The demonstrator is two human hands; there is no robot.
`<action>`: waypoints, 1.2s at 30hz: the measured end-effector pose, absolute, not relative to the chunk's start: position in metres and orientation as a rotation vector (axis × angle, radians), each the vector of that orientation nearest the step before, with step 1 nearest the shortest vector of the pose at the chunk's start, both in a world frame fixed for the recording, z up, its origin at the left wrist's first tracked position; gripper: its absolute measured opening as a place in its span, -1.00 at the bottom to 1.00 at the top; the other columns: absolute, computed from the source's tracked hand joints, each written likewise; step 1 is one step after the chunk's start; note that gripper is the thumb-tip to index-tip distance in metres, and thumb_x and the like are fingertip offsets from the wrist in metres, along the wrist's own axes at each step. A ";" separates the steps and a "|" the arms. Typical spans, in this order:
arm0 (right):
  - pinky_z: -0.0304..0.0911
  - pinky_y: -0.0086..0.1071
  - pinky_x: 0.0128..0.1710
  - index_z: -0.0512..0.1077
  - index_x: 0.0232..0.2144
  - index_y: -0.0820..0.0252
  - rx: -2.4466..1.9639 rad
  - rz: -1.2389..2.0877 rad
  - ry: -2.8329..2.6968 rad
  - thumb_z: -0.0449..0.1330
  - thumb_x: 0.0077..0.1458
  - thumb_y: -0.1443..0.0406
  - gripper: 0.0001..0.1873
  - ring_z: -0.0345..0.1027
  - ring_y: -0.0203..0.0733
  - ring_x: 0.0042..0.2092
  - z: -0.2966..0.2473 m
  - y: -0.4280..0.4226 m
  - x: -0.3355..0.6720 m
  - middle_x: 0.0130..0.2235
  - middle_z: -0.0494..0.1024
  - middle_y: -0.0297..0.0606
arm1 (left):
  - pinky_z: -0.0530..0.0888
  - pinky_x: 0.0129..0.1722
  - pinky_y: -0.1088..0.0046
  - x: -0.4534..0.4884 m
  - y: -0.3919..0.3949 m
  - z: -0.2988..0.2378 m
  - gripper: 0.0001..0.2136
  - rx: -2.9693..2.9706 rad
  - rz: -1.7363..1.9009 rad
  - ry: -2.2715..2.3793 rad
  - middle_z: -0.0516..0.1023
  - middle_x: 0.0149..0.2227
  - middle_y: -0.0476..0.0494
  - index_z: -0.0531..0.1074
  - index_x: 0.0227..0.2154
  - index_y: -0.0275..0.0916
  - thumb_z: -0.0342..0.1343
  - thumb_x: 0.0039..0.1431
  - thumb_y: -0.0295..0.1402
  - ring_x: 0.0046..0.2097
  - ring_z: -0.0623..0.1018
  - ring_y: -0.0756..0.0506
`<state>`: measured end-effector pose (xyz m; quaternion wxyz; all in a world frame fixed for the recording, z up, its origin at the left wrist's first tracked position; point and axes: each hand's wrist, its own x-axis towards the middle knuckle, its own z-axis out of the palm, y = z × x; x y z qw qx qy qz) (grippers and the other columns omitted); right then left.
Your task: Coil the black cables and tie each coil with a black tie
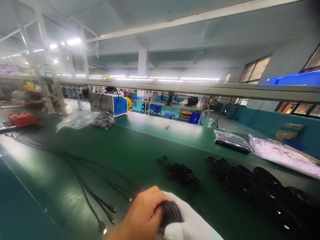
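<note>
A coiled black cable (172,213) is held between both hands at the bottom middle of the view. My left hand (145,211), bare, wraps its fingers and thumb round the coil from the left. On the other side, my right hand (192,220), in a white glove, is closed on the same coil. Loose black cables (86,188) stretch across the green tabletop (107,140) to the left, their metal-tipped plugs close to my left hand. Beyond the hands lies a small heap of black ties or cords (183,175), its kind unclear. Several coiled cables (260,186) are piled to the right.
Along the back right lie a clear bag with black contents (232,141) and a pale pink bag (282,153). Crumpled clear plastic (82,121) sits before a grey-and-blue machine (108,103). A red box (22,118) is far left. A shelf beam (190,87) crosses above the table.
</note>
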<state>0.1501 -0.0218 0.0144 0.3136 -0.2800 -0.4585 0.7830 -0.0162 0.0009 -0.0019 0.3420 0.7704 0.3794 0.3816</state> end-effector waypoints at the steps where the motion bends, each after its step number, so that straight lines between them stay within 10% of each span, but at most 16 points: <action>1: 0.38 -0.22 -0.21 0.35 -0.08 0.24 -0.735 2.083 -1.186 0.14 0.18 0.21 -0.70 0.39 -0.19 -0.18 0.015 -0.021 0.150 -0.12 0.44 -0.21 | 0.35 -0.37 0.56 -0.016 0.001 -0.001 -0.72 1.929 0.978 1.033 0.47 -0.36 -0.01 0.47 -0.26 -0.20 -0.03 0.01 -0.57 -0.35 0.46 0.01; 14: 0.26 -0.37 -0.41 0.42 -0.32 0.32 -0.749 2.047 -1.053 0.35 -0.12 0.16 -0.63 0.37 -0.20 -0.36 0.001 -0.019 0.136 -0.39 0.45 -0.18 | 0.24 -0.67 0.57 -0.006 0.006 0.000 -0.81 1.386 0.814 1.201 0.33 -0.58 0.15 0.32 -0.38 -0.20 0.01 -0.15 -0.50 -0.63 0.32 0.05; 31: 0.14 -0.51 -0.46 0.36 -0.47 0.34 -0.517 1.987 -0.835 0.18 0.12 0.27 -0.79 0.23 -0.33 -0.37 -0.032 -0.009 0.134 -0.44 0.32 -0.30 | 0.23 -0.16 0.34 -0.016 -0.014 -0.017 -0.87 2.215 0.697 1.146 0.50 -0.39 -0.01 0.38 -0.58 -0.23 0.22 -0.14 -0.54 -0.24 0.38 -0.11; 36: 0.27 -0.43 -0.44 0.37 -0.31 0.30 -0.637 2.091 -0.766 0.19 0.11 0.22 -0.79 0.33 -0.28 -0.38 -0.033 -0.009 0.140 -0.41 0.36 -0.28 | 0.32 -0.29 0.46 -0.026 -0.006 -0.009 -0.93 1.850 0.821 1.188 0.49 -0.39 0.02 0.45 -0.39 -0.17 0.12 0.03 -0.44 -0.32 0.43 -0.04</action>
